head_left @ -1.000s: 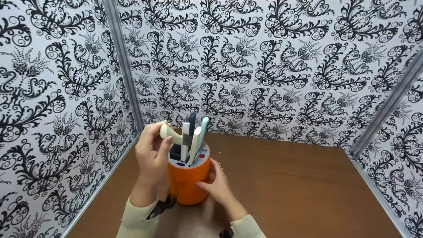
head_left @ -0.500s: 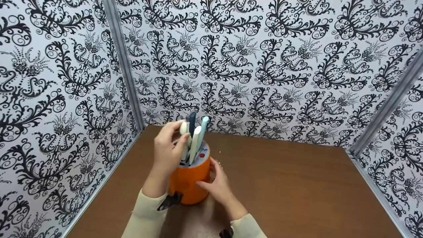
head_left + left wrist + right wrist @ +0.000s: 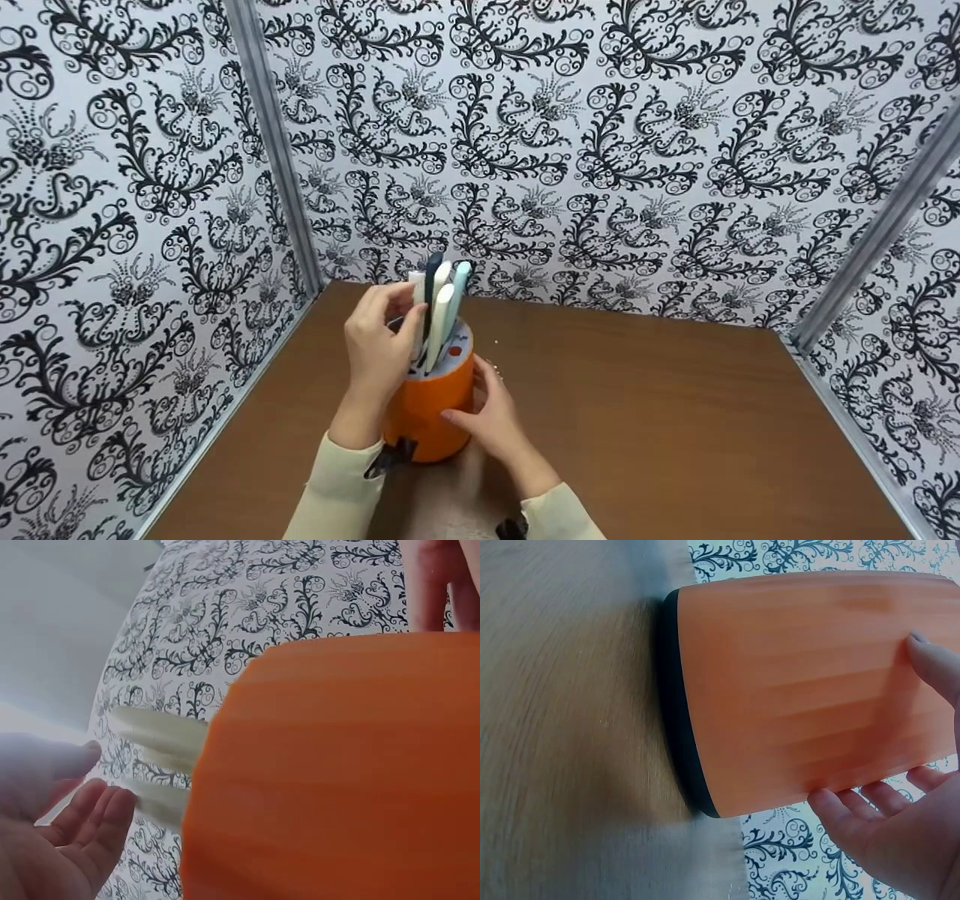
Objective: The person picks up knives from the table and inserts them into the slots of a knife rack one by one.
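Note:
An orange knife block (image 3: pixel 429 420) with a grey top stands on the table, holding several upright handles. Among them are a navy handle (image 3: pixel 433 264), a light blue handle (image 3: pixel 461 279) and a cream handle (image 3: pixel 436 330), with another pale handle (image 3: pixel 442 273) behind. My left hand (image 3: pixel 379 334) is beside a white handle (image 3: pixel 417 278) at the block's left; in the left wrist view its thumb and fingertips are apart, near the handles. My right hand (image 3: pixel 491 420) grips the block's right side, thumb (image 3: pixel 934 667) on the near face and fingers (image 3: pixel 840 814) around the other side. Blades are hidden inside.
The brown wooden table (image 3: pixel 637 420) extends around the block, mostly to the right. Patterned black-and-white walls (image 3: pixel 562 150) enclose it at the back and both sides, with grey strips (image 3: pixel 274 150) at the corners.
My left hand moved right with a cream handle that was tilted out at the left, then let it go; it now stands upright among the others. The right hand stayed on the block.

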{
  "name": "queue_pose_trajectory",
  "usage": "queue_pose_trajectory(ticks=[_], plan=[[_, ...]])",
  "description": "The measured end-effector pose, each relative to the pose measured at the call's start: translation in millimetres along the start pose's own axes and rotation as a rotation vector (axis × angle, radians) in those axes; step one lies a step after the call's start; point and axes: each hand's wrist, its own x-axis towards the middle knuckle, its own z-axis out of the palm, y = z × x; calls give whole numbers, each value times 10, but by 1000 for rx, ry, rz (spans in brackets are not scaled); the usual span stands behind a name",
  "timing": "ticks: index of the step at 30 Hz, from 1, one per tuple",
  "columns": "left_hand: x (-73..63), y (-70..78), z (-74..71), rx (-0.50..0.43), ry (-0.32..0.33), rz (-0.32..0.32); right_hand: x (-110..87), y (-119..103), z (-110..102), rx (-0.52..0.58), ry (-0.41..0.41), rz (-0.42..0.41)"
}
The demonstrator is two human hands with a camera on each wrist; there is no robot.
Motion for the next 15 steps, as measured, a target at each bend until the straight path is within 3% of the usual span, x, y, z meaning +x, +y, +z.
queue_pose_trajectory(ticks=[4,9,15], plan=[[-50,-79,-52,6,52,-42,-4,6,5,5,2,7],[-142,-169,-124,15,97,-160,-12,7,7,24,-4,27],[-173,-317,-195,63,53,-330,1,-6,20,56,-1,33]])
